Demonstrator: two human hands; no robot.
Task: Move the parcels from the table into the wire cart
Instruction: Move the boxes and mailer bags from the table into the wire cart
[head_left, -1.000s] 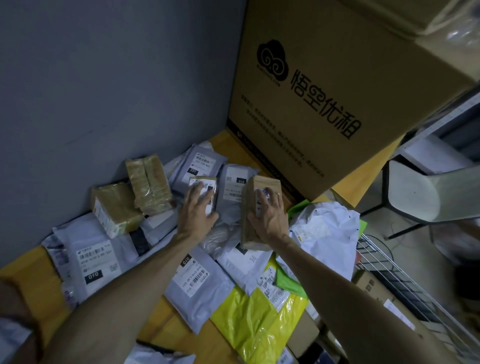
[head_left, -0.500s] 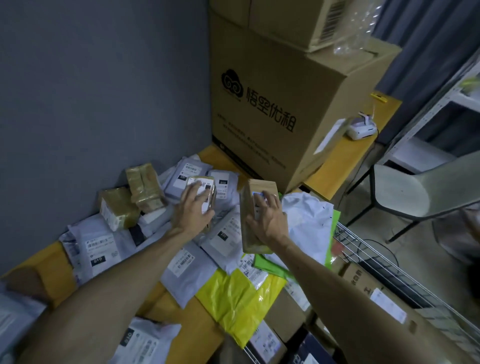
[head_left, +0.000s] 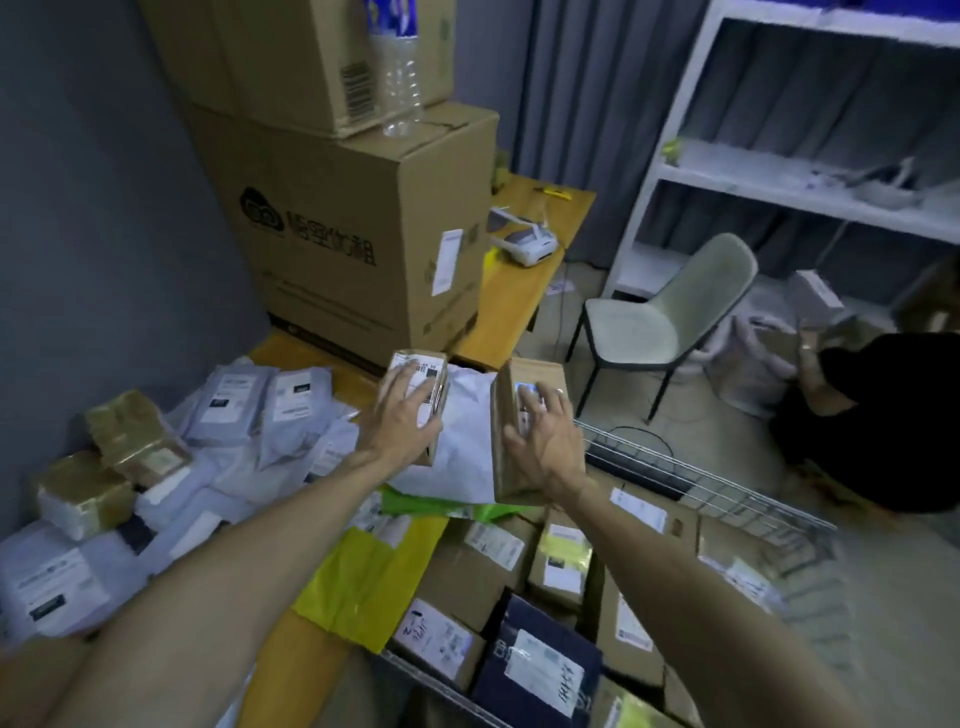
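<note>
cart (head_left: 727, 491): bare wire metal | held boxes (head_left: 511, 431): matt cardboard | mailers (head_left: 228, 402): glossy plastic

A labelled brown parcel (head_left: 423, 374) sits gripped in the left hand (head_left: 402, 421); a taller brown parcel (head_left: 506, 452) stands on edge in the right hand (head_left: 545, 441). Grey mailers (head_left: 234, 405) lie heaped on the yellow table (head_left: 524, 291); the wire cart (head_left: 727, 499) beside it holds labelled cartons (head_left: 467, 571) lying flat.
</note>
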